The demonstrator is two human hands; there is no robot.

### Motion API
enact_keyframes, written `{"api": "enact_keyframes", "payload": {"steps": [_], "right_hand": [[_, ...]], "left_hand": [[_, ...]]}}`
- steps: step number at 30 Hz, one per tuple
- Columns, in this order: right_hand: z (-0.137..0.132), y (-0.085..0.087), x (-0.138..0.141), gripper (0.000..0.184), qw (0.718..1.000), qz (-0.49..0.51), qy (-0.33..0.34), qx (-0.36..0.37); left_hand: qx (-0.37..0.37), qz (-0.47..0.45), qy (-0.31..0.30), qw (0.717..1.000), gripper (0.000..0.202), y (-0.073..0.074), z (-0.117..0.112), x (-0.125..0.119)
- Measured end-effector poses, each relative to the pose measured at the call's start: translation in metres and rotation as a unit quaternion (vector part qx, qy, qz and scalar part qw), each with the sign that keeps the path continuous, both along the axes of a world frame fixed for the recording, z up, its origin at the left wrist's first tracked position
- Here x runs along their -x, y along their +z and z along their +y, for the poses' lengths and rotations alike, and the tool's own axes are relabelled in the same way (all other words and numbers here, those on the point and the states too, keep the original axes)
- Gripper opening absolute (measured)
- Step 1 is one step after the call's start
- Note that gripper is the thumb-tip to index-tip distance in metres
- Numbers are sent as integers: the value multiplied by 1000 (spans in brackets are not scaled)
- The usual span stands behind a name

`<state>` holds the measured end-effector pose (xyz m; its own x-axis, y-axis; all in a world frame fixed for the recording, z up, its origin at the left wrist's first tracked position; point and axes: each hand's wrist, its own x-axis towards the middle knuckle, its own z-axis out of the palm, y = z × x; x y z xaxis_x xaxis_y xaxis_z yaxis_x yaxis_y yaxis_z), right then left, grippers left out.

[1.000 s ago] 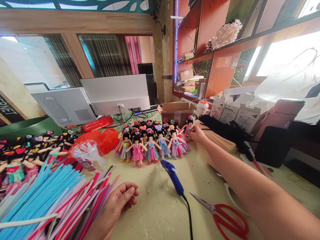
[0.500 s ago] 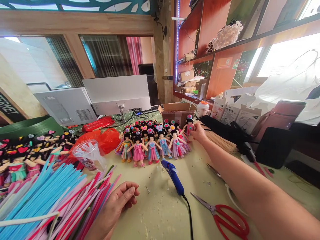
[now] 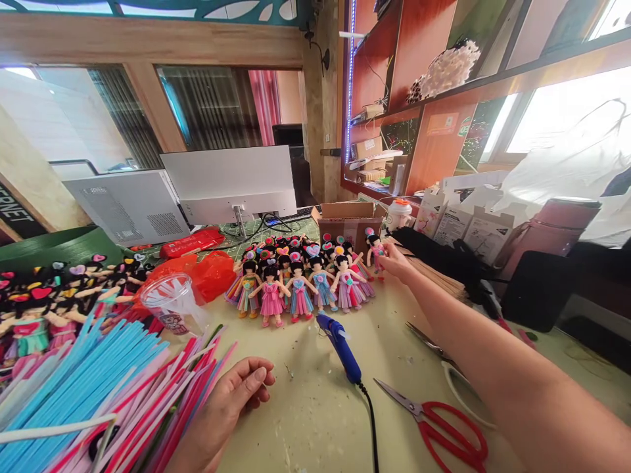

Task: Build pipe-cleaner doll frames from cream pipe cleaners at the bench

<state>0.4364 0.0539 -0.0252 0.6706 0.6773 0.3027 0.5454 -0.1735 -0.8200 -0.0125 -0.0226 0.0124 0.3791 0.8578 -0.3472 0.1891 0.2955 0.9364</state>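
Note:
My right hand [image 3: 396, 263] reaches far across the table, its fingers closed on a small pipe-cleaner doll [image 3: 375, 248] with black hair and a pink dress. That doll stands at the right end of several similar dolls [image 3: 300, 286] in bright skirts, grouped close together. Down at the lower left, my left hand [image 3: 241, 387] rests with loosely curled fingers and nothing visible in it. Beside it lies a heap of loose pipe cleaners [image 3: 83, 387] in blue, pink and red. Between my arms is a blue glue gun [image 3: 342, 348], its black cord running toward me.
Red-handled scissors [image 3: 424, 414] lie near my right forearm, with another metal tool [image 3: 424, 336] partly beneath it. More dolls [image 3: 44, 315] crowd the left side, near a clear plastic cup [image 3: 170, 299]. Behind the grouped dolls stand an open cardboard box [image 3: 348, 211] and a monitor [image 3: 229, 177].
The held doll and my right hand have shifted very slightly, and the doll looks a little more tilted. My left hand stays where it was.

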Motion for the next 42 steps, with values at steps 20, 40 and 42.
{"api": "enact_keyframes", "payload": {"steps": [20, 40, 42], "right_hand": [[10, -5, 5, 39, 998, -44, 41, 29], [19, 8, -4, 43, 995, -49, -75, -38], [22, 19, -9, 55, 993, -42, -86, -63]], "left_hand": [[-2, -1, 11, 1000, 46, -1, 1, -2], [2, -15, 7, 1000, 43, -3, 2, 0], [0, -17, 7, 1000, 43, -3, 2, 0]]}}
